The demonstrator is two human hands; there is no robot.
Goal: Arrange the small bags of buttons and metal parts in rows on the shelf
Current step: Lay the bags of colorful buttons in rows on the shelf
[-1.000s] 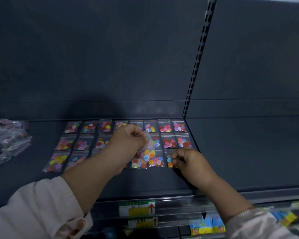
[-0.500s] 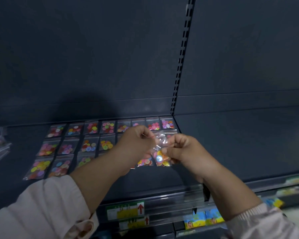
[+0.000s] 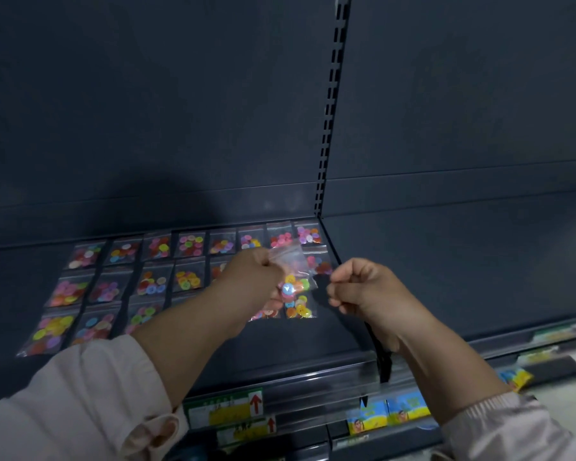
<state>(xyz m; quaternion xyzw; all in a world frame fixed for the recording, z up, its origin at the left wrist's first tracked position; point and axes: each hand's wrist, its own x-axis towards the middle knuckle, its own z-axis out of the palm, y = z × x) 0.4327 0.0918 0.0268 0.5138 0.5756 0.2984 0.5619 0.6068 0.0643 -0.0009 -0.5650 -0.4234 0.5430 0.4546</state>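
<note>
While the left hand (image 3: 250, 277) pinches a clear bag of buttons (image 3: 295, 282) by its top edge, the bag hangs over the right end of the rows of bags (image 3: 153, 281) lying on the dark shelf (image 3: 313, 341). The right hand (image 3: 363, 291), just right of it and apart, is clenched with nothing visible in it.

Small clear bags (image 3: 187, 277) of bright mixed buttons lie flat on the dark shelf (image 3: 313, 341) in three rows running left to right, side by side with narrow gaps, the back row close against the rear wall. At the right end of the rows a held bag (image 3: 295, 284) is up off the shelf. The left hand (image 3: 246, 281) pinches it near its top edge, and it hangs tilted with its buttons bunched low.
</note>
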